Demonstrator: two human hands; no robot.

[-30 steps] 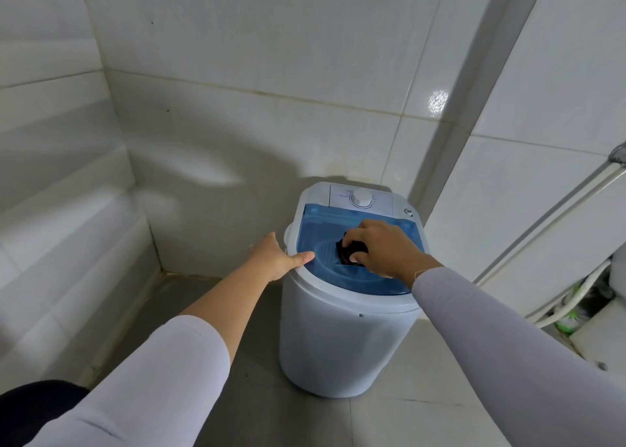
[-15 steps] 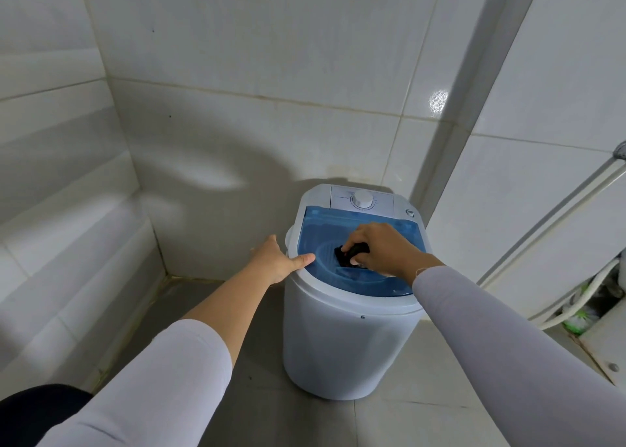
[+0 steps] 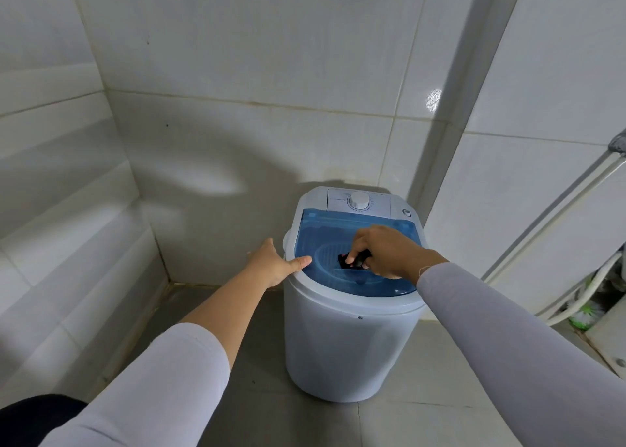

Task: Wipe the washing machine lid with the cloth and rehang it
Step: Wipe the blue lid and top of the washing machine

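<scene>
A small white washing machine (image 3: pixel 342 345) stands in a tiled corner, its translucent blue lid (image 3: pixel 318 239) closed on top. My right hand (image 3: pixel 386 253) presses a bunched dark cloth (image 3: pixel 354 261) onto the middle of the lid, fingers curled around it; most of the cloth is hidden under the hand. My left hand (image 3: pixel 274 263) rests on the machine's left rim, thumb lying on the lid's edge, holding nothing.
A white dial (image 3: pixel 359 200) and a small button (image 3: pixel 406 212) sit on the control panel behind the lid. Tiled walls close in at the left and back. Pipes and white hoses (image 3: pixel 576 297) run down the right wall, with a green brush low by them.
My right hand has slid the cloth a little toward the near side of the lid. The left hand has stayed on the rim. The camera has shifted slightly.
</scene>
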